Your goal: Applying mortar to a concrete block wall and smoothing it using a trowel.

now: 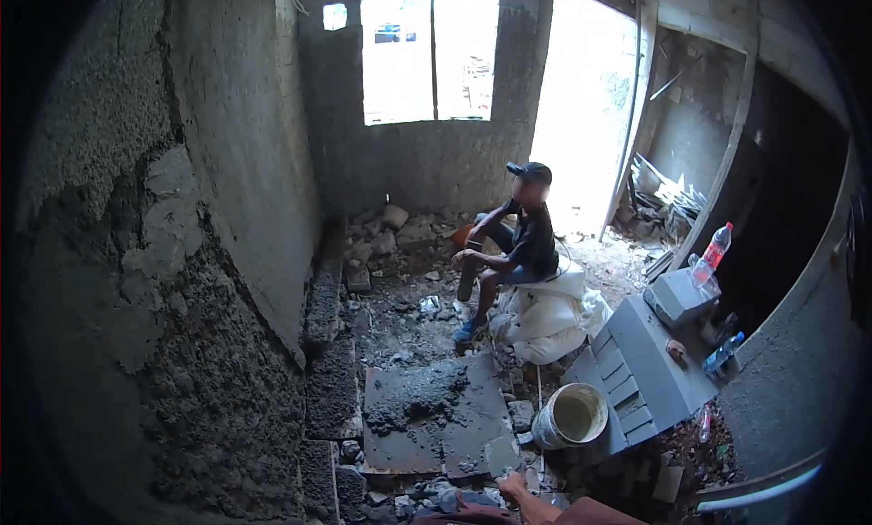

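Observation:
My right hand (pixel 514 485) comes in at the lower edge, its fingers closed around what looks like a trowel. The trowel's flat, squarish grey blade (pixel 501 456) lies over the near right corner of a mixing board (pixel 386 450). On that board is a heap of wet grey mortar (pixel 422 393), thickest toward the far side and smeared thin nearer me. My left hand does not show; dark red clothing (pixel 468 513) fills part of the bottom edge.
A person (pixel 531 234) sits on white sacks (pixel 545 321), holding a long dark object. Right of the board stand a bucket (pixel 570 418) and grey blocks (pixel 636 371) with bottles (pixel 716 248). Rough wet mortar covers the left wall (pixel 227 380). Rubble (pixel 391 239) litters the floor.

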